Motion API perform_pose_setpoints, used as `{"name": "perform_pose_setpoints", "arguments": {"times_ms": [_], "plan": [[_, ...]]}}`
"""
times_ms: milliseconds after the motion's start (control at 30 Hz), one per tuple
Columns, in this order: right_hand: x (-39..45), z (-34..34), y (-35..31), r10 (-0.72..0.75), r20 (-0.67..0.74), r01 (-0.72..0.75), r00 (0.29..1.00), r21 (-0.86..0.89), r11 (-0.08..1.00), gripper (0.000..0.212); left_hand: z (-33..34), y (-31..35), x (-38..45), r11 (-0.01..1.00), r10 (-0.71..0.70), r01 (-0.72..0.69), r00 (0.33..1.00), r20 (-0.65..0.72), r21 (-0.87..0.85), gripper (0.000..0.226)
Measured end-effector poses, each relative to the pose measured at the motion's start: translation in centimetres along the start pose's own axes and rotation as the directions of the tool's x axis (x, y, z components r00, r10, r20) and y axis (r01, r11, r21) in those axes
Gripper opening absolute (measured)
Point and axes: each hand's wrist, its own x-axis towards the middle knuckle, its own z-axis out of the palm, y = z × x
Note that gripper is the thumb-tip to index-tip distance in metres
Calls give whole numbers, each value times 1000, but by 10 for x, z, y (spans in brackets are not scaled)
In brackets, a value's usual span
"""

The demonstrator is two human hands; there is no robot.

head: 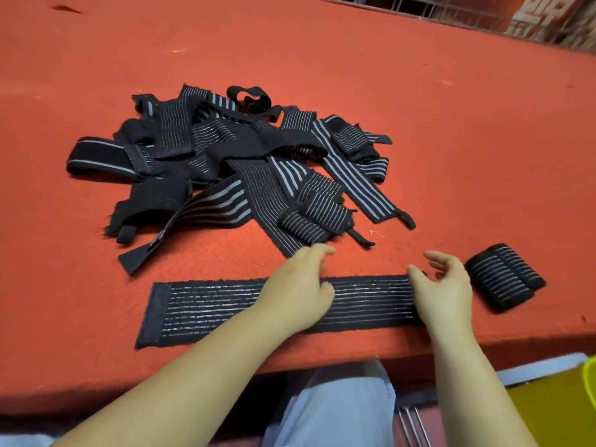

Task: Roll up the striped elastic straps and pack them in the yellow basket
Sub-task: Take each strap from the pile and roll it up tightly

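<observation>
Left hand (298, 285) rests on the middle of a flat striped strap (225, 306), fingers loosely curled, its grip closed on nothing. Right hand (443, 285) sits at the strap's right end, fingers relaxed and apart, thumb touching the strap's edge; whether it pinches the end cannot be told. The strap lies lengthwise near the front edge of the red table (419, 108). Just right of the right hand lies a rolled strap (504, 277). Behind the hands, a tangled pile of straps (225, 162) covers the table's middle. A yellow basket (561, 411) shows below the table edge, lower right.
</observation>
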Motion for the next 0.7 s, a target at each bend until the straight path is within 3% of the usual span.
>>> {"name": "perform_pose_setpoints", "arguments": {"times_ms": [67, 200, 300, 367, 433, 567, 633, 700], "plan": [[6, 10, -18, -61, 50, 56, 997, 100, 993, 23, -10, -5, 11, 975, -160, 145, 983, -84, -168, 52], [13, 50, -50, -203, 194, 176, 960, 147, 973, 26, -25, -21, 32, 910, -357, 327, 930, -83, -255, 62], [18, 80, -61, -287, 285, 282, 915, 56, 958, 44, -28, -30, 46, 839, -429, 371, 901, -64, -398, 72], [24, 94, -63, -290, 361, 323, 886, -33, 946, 62, -29, -31, 53, 794, -472, 390, 879, -68, -467, 65], [28, 103, -63, -265, 403, 332, 876, -107, 937, 66, -28, -33, 60, 778, -489, 397, 869, -74, -486, 49], [30, 109, -61, -273, 426, 349, 863, -109, 931, 23, -28, -34, 71, 740, -471, 389, 882, -10, -549, 9], [27, 106, -62, -335, 393, 365, 856, 0, 931, 7, -29, -32, 72, 763, -455, 393, 890, 7, -513, 15], [22, 96, -69, -378, 338, 337, 862, 174, 925, 9, -28, -29, 70, 793, -435, 381, 900, -5, -475, 26]]}}
